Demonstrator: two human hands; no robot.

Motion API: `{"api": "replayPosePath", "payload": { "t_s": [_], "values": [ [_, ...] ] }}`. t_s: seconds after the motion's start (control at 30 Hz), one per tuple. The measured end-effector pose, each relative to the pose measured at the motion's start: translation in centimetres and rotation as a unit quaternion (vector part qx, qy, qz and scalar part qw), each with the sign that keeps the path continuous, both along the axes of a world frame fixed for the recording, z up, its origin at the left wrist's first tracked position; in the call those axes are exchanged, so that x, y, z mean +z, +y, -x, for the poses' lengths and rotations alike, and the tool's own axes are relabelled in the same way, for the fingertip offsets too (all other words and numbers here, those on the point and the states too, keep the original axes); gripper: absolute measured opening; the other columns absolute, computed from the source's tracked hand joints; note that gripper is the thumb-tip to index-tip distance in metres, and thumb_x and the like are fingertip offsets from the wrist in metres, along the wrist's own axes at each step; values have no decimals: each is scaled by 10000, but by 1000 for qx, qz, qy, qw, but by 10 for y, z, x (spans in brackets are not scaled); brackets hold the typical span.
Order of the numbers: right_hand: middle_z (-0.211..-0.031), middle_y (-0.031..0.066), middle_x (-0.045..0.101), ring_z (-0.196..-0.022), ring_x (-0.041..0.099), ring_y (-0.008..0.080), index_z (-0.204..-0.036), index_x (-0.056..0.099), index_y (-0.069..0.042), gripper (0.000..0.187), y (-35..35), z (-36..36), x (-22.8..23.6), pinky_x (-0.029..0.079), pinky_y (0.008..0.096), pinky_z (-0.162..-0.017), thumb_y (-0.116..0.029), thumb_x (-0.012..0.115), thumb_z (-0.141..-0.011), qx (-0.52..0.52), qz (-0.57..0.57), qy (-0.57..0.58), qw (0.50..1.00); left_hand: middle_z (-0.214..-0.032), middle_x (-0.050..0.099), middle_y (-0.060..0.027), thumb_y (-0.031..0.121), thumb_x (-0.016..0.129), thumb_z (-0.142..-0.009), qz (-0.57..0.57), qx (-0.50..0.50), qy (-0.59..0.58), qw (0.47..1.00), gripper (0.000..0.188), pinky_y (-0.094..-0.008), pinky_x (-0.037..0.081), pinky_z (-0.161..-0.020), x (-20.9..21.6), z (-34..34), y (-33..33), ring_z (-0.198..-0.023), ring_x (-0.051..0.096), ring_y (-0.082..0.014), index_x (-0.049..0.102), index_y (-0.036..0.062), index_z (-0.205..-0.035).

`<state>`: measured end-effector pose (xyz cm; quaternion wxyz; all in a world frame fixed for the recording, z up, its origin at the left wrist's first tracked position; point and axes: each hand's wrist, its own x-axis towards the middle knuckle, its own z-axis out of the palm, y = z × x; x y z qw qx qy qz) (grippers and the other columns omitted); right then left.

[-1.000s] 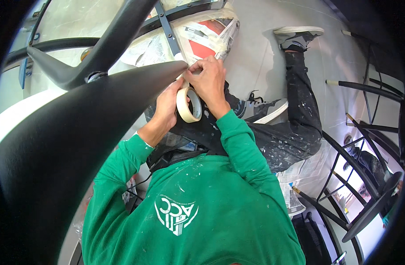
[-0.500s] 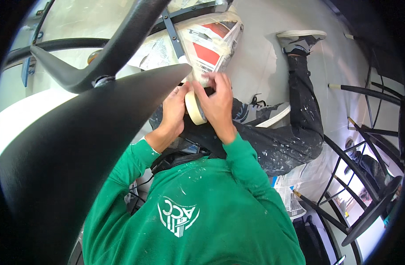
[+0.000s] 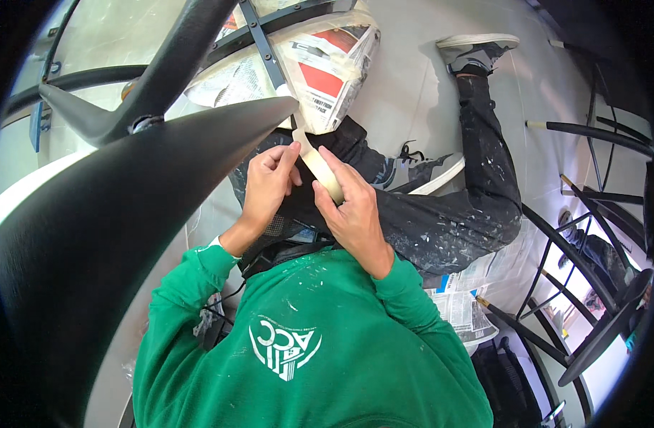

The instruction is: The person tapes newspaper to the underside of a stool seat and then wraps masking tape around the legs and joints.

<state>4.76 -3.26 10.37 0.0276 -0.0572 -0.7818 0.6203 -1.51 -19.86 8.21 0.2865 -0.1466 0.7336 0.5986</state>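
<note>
Below the smooth black tapered panel point(image 3: 163, 182), my right hand's point(image 3: 357, 217) fingers clamp the cream ring-shaped tape roll point(image 3: 322, 174), its long axis slanting up toward the panel's tip; my left hand's point(image 3: 265, 180) fingers, nearer the panel, bunch together, gripping tape or not I cannot tell

The person wears a green long-sleeved sweatshirt point(image 3: 369, 357) flecked with white paint, its chest marked by a white emblem point(image 3: 284, 349) of lettering and slanted bars. Snug cuffs end the sleeves point(image 3: 412, 314), with a pale sliver at the left one. The fingers point(image 3: 346, 176) are bare. The black trousers point(image 3: 477, 192) are spattered white; grey-and-black shoes point(image 3: 477, 51) have white soles, dark laces point(image 3: 410, 151) showing on one.
</note>
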Motion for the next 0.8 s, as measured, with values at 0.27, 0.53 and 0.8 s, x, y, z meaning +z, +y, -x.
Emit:
{"api": "replayPosePath", "payload": {
  "t_s": [0.27,0.53,0.8],
  "values": [
    [-1073,244,667,-940,664,384,-1373,582,39,504,-2,3,8,530,436,-848,-27,697,-886,-9,1,-7,1000,-699,544,110,205,785,-925,-7,-9,90,996,258,-183,298,-571,-1,27,-21,-615,412,10,746,4,-1082],
    [-1037,227,659,-885,649,364,-1376,583,37,509,1,5,19,527,424,-818,-23,700,-884,0,-2,0,1000,-777,613,74,173,773,-923,21,-8,74,997,192,-207,383,-667,3,36,-18,-714,499,-16,753,-4,-995],
    [-1058,236,679,-901,675,358,-1360,591,48,493,-3,12,17,542,410,-825,-33,707,-887,-19,25,15,999,-916,691,-12,152,730,-937,128,-145,233,953,173,-274,482,-740,-23,56,-34,-810,631,-125,742,60,-1083]
  ]
}}
